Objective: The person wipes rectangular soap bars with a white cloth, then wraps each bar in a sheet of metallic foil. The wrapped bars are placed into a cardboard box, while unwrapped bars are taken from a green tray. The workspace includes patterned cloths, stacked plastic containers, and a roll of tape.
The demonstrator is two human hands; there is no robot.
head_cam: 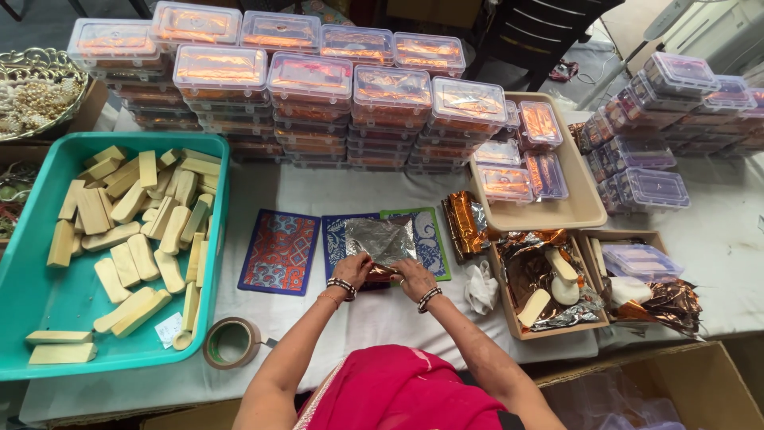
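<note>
I am standing at a table covered with a pale grey cloth (382, 318), looking down at my two hands meeting over a crinkled sheet of silver foil (380, 237). My left hand (352, 269) is pinching the near edge of the foil sheet, fingers closed on it, a beaded bracelet sitting on the wrist. My right hand (414, 277) is gripping the same near edge just beside the left, fingers curled around the foil and a small orange-brown block (380, 274) tucked under it; how much of the block is wrapped I cannot tell.

The foil sheet is lying on top of two patterned cards, one dark blue (337, 239) and one green-bordered (430, 239). Left of the foil sheet, a red and blue patterned card (280, 252) is lying flat. Further left of the foil is a large teal plastic tub (56, 299) holding many cream-coloured bars. Near it, a roll of brown tape (231, 342) is lying on the cloth. Behind the foil, stacks of clear lidded boxes with orange contents (310, 87) are lining the table. Right of the foil, a small cardboard tray (593, 322) is holding copper-coloured wrappers, and a white crumpled cloth (481, 288) is lying between.
</note>
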